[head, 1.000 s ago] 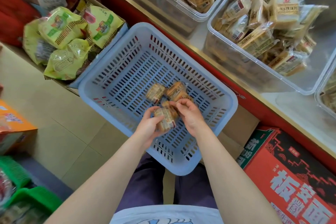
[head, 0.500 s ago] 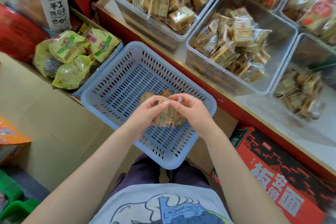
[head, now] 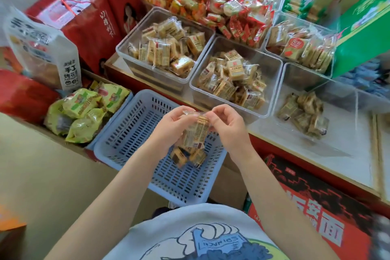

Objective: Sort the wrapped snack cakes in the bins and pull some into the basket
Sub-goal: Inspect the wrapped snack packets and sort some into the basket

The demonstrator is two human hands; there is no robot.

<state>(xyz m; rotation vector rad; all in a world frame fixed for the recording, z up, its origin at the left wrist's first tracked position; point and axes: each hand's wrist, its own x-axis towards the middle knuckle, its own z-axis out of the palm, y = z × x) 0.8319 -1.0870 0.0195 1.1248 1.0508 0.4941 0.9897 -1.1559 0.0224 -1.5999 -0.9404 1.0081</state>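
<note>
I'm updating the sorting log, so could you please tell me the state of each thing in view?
Left hand: pinches the held cake's wrapper.
Right hand: pinches the same wrapper.
Held snack cake: lifted above the basket.
Blue basket: holds a few cakes.
Near clear bin: partly full.
Right clear bin: nearly empty.

At the left of my view a white bag (head: 45,48) carries black characters, 手工 over three more, the lowest of which I cannot make out for sure. The red gift box (head: 88,19) behind it, upper left, has white brush script down its side that I can't read. At lower right a red carton (head: 325,217) shows big white characters, the last one 面. My shirt (head: 211,240) at the bottom edge has a blue print with lettering too distorted to read. Snack wrapper labels are too small.
</note>
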